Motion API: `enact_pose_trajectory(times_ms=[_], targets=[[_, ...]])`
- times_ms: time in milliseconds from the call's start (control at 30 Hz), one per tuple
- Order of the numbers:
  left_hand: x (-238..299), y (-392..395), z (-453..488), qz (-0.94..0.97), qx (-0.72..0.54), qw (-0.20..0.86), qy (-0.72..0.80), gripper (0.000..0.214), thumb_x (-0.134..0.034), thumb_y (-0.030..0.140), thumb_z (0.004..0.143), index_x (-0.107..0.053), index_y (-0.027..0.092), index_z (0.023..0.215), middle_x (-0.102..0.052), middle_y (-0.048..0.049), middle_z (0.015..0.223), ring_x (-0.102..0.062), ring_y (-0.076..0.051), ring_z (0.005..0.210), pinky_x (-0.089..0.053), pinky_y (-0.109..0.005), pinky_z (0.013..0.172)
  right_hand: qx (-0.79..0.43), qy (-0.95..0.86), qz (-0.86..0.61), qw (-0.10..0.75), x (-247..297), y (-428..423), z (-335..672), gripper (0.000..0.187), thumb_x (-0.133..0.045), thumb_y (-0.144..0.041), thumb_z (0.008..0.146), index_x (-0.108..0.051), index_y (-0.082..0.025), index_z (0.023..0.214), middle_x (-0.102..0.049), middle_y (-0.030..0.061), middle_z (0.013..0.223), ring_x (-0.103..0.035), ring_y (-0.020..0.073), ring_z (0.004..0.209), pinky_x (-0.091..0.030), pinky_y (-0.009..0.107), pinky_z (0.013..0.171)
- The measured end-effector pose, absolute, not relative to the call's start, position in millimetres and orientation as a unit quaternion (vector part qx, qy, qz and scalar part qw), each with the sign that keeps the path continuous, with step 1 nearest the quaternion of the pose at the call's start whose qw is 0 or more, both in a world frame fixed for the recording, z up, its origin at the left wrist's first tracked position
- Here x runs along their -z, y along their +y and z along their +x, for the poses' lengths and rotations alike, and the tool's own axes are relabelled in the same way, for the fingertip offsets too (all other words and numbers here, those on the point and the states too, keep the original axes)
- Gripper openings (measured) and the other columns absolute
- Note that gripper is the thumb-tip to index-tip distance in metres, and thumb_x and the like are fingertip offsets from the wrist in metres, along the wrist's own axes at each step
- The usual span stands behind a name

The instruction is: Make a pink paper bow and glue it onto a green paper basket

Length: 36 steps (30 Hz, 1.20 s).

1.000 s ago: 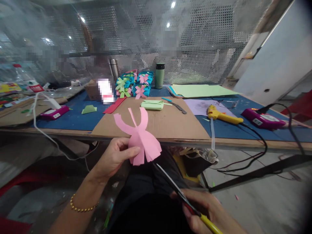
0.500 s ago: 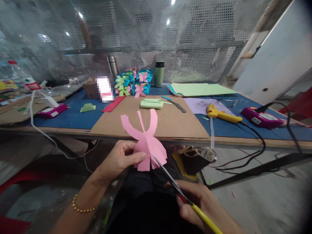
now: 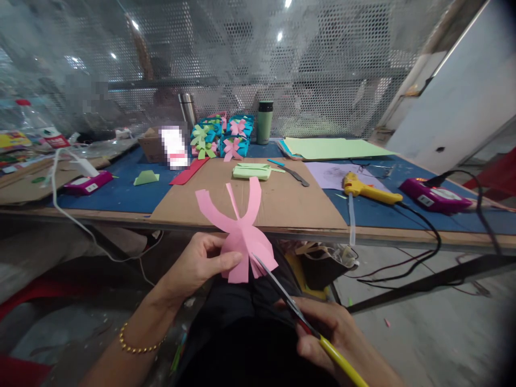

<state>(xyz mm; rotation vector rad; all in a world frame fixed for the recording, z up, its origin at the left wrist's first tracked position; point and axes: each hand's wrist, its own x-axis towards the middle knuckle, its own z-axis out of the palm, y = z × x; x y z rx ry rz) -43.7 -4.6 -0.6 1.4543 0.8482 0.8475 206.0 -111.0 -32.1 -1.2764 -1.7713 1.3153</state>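
A pink paper cut-out (image 3: 245,236) with long curved strips hangs over my lap, its upper strips overlapping the view of the table edge. My left hand (image 3: 207,260) pinches it at the lower left, thumb on top. In my right hand (image 3: 326,328) is a pair of scissors (image 3: 284,298) with yellow and red handles. The scissor blades point up and left, and their tips lie at the lower middle of the pink paper, among its slit strips. Part of the handles is hidden by my fingers.
On the table's cardboard sheet (image 3: 193,209) lie a folded green paper bundle (image 3: 252,171) and a dark blade-like tool (image 3: 296,176). A yellow glue gun (image 3: 371,192) rests at right. Paper flower boxes (image 3: 221,140) and a green tumbler (image 3: 264,123) stand behind. A white cable (image 3: 76,220) hangs at left.
The pink paper's upper strips have spread slightly wider, and its right lower strips have shifted a little. The scissors stay at the paper; both hands have hardly moved.
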Motion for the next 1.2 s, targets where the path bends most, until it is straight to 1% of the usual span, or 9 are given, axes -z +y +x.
enact_pose_trajectory(times_ms=[200, 300, 433, 567, 633, 800, 967, 1100, 1200], targets=[[1.0, -2.7, -43.3, 0.624, -0.357, 0.597, 0.356, 0.026, -0.076, 0.036, 0.078, -0.073, 0.011, 0.07, -0.059, -0.0011, 0.064, -0.047, -0.011, 0.06, -0.036, -0.022, 0.057, -0.498, -0.666, -0.479, 0.28, 32.0, -108.0, 209.4, 0.059, -0.057, -0.078, 0.08, -0.067, -0.021, 0.089, -0.038, -0.0039, 0.071, -0.03, 0.0141, 0.067, -0.022, 0.028, 0.058], [2.3, -2.5, -43.3, 0.624, -0.363, 0.595, 0.353, 0.025, -0.076, 0.036, 0.078, -0.073, 0.012, 0.071, -0.058, -0.0005, 0.063, -0.047, -0.011, 0.06, -0.036, -0.023, 0.058, -0.5, -0.661, -0.484, 0.28, 34.2, -107.3, 211.6, 0.06, -0.06, -0.079, 0.077, -0.069, -0.021, 0.09, -0.041, -0.0038, 0.071, -0.032, 0.0146, 0.067, -0.023, 0.028, 0.058], [2.0, -3.3, -43.6, 0.621, -0.366, 0.596, 0.354, 0.024, -0.076, 0.036, 0.078, -0.075, 0.012, 0.074, -0.061, -0.0014, 0.064, -0.048, -0.011, 0.06, -0.038, -0.023, 0.058, -0.489, -0.663, -0.495, 0.276, 38.2, -107.7, 214.3, 0.061, -0.063, -0.079, 0.074, -0.071, -0.021, 0.089, -0.04, -0.0041, 0.067, -0.031, 0.0145, 0.065, -0.023, 0.028, 0.057], [0.9, -3.3, -42.8, 0.613, -0.371, 0.611, 0.337, 0.02, -0.077, 0.032, 0.078, -0.076, 0.013, 0.074, -0.064, -0.0012, 0.066, -0.05, -0.011, 0.062, -0.039, -0.022, 0.06, -0.474, -0.666, -0.506, 0.276, 41.2, -107.6, 214.7, 0.061, -0.064, -0.08, 0.071, -0.071, -0.022, 0.086, -0.038, -0.0045, 0.065, -0.03, 0.014, 0.063, -0.021, 0.028, 0.056], [0.6, -3.0, -42.2, 0.605, -0.378, 0.619, 0.33, 0.018, -0.077, 0.031, 0.077, -0.076, 0.013, 0.073, -0.065, -0.0008, 0.067, -0.051, -0.01, 0.062, -0.04, -0.021, 0.06, -0.473, -0.666, -0.503, 0.282, 41.4, -107.3, 214.2, 0.061, -0.064, -0.08, 0.071, -0.071, -0.022, 0.086, -0.04, -0.0042, 0.066, -0.03, 0.0142, 0.064, -0.021, 0.028, 0.056], [-0.6, -4.2, -41.5, 0.587, -0.363, 0.648, 0.322, 0.018, -0.079, 0.032, 0.077, -0.079, 0.014, 0.08, -0.069, -0.0029, 0.072, -0.055, -0.012, 0.065, -0.042, -0.021, 0.062, -0.501, -0.658, -0.483, 0.288, 36.9, -106.0, 211.3, 0.062, -0.06, -0.081, 0.074, -0.07, -0.022, 0.091, -0.044, -0.0035, 0.07, -0.032, 0.0146, 0.065, -0.023, 0.028, 0.058], [-1.8, -6.7, -41.7, 0.588, -0.346, 0.661, 0.312, 0.018, -0.077, 0.03, 0.079, -0.081, 0.015, 0.087, -0.072, -0.0049, 0.077, -0.061, -0.016, 0.074, -0.046, -0.024, 0.069, -0.489, -0.67, -0.483, 0.282, 33.1, -104.8, 208.7, 0.061, -0.059, -0.081, 0.076, -0.068, -0.021, 0.085, -0.04, -0.0041, 0.068, -0.031, 0.0141, 0.065, -0.02, 0.028, 0.057], [-1.7, -6.1, -41.5, 0.587, -0.356, 0.659, 0.308, 0.015, -0.078, 0.028, 0.078, -0.08, 0.015, 0.083, -0.07, -0.0028, 0.075, -0.057, -0.012, 0.069, -0.043, -0.02, 0.065, -0.477, -0.673, -0.489, 0.285, 37.2, -105.0, 210.1, 0.061, -0.06, -0.08, 0.076, -0.07, -0.021, 0.087, -0.04, -0.0042, 0.068, -0.031, 0.014, 0.065, -0.02, 0.028, 0.057], [-1.7, -4.8, -40.2, 0.584, -0.362, 0.661, 0.301, 0.013, -0.078, 0.027, 0.078, -0.079, 0.015, 0.08, -0.069, -0.001, 0.073, -0.055, -0.01, 0.066, -0.041, -0.018, 0.063, -0.47, -0.678, -0.485, 0.289, 41.8, -104.9, 211.9, 0.065, -0.059, -0.081, 0.075, -0.073, -0.021, 0.094, -0.037, -0.0047, 0.066, -0.03, 0.0134, 0.063, -0.02, 0.028, 0.055]])
